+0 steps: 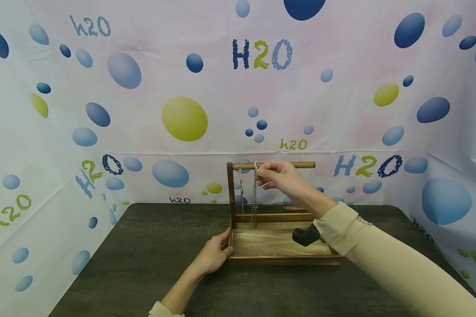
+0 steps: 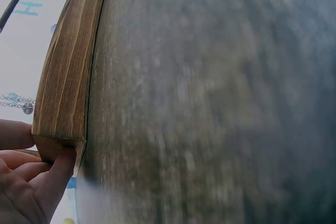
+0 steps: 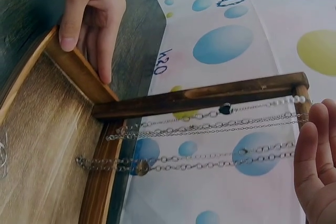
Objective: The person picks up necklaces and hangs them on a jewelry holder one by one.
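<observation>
A wooden jewelry stand, with a shallow tray and a crossbar on one post, stands on the table. My left hand grips the tray's front left corner, thumb near the rim, fingers along the outer wall; the left wrist view shows fingers on the tray's end. Up at the bar, my right hand pinches a silver chain necklace near its top. To its left hangs another necklace, with pearl-like beads and a dark heart pendant. The right fingertips partly hide the chains.
Some thin silver jewelry lies on the tray floor near the front. A black wrist camera mount hangs under the right forearm, over the tray. The dark table ends at a printed backdrop.
</observation>
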Demonstrator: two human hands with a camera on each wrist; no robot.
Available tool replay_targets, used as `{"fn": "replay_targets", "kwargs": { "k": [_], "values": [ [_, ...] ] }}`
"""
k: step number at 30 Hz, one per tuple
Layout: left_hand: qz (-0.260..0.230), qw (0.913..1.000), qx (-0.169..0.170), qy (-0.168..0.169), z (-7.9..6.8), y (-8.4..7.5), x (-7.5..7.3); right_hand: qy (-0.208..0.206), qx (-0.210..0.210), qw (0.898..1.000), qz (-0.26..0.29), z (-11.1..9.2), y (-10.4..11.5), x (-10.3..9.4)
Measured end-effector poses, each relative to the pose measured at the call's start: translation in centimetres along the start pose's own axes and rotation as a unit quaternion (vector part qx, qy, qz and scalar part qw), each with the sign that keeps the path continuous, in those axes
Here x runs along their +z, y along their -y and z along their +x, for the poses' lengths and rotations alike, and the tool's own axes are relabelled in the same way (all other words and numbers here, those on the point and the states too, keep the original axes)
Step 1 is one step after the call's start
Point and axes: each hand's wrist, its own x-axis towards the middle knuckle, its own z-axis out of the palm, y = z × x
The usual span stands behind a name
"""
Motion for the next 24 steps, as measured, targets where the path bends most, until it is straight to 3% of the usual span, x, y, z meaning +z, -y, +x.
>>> {"fn": "replay_targets", "kwargs": {
  "k": [24],
  "values": [
    [0.009,0.9999,0.010,-0.007,0.1,0.3,0.1,-0.046,0.016,0.998,-0.048,-1.5,-2.1,-4.9]
  ]
}}
